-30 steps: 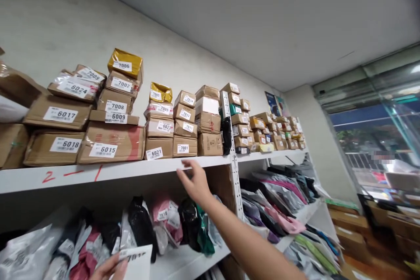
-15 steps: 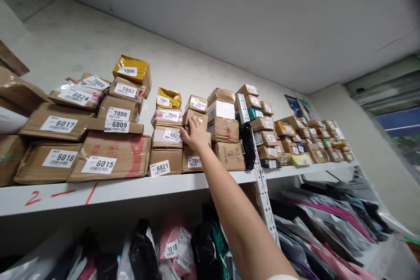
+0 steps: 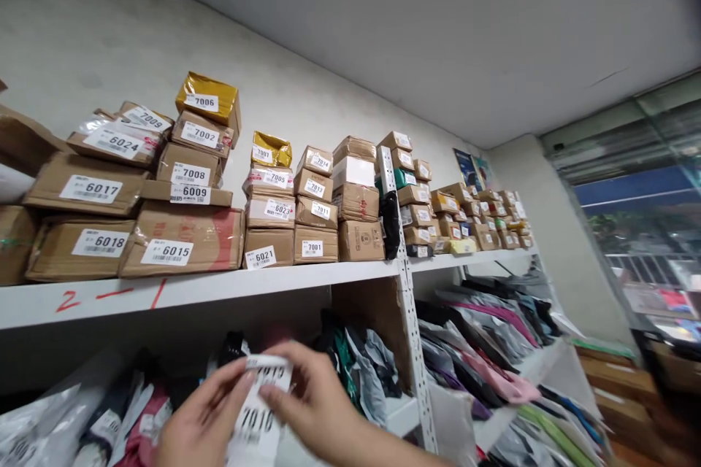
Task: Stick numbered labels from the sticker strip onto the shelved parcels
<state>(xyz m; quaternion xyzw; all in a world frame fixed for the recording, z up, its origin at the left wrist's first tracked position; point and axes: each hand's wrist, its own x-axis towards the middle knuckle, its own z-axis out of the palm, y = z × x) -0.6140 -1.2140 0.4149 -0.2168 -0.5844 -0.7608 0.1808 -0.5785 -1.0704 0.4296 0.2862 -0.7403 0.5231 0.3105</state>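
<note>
A white strip of printed number labels [image 3: 256, 439] is held up between both hands at the bottom centre. My left hand [image 3: 204, 412] is closed on its left edge, thumb and fingers pinching the paper. My right hand [image 3: 315, 398] grips the upper right part, its thumb lying across the front. Fingers cover some of the print on the upper label. Above the hands, cardboard boxes with the same kind of labels stand stacked on a white shelf [image 3: 307, 274]. One small stack holds box 7014 [image 3: 316, 160], box 7013 [image 3: 313, 186], box 7011 [image 3: 316, 211] and box 7001 [image 3: 316, 244].
Larger boxes, such as box 6015 [image 3: 180, 239], fill the left of the shelf. A perforated white upright [image 3: 415, 350] divides the racks. Bagged parcels [image 3: 482, 336] lie on the lower right shelves. More cartons [image 3: 618, 387] stand at the far right, near a window.
My right hand has come down from the small box stack, where label 7013 now shows. Both hands are now in view, low in front, holding the label strip. The view has shifted slightly.
</note>
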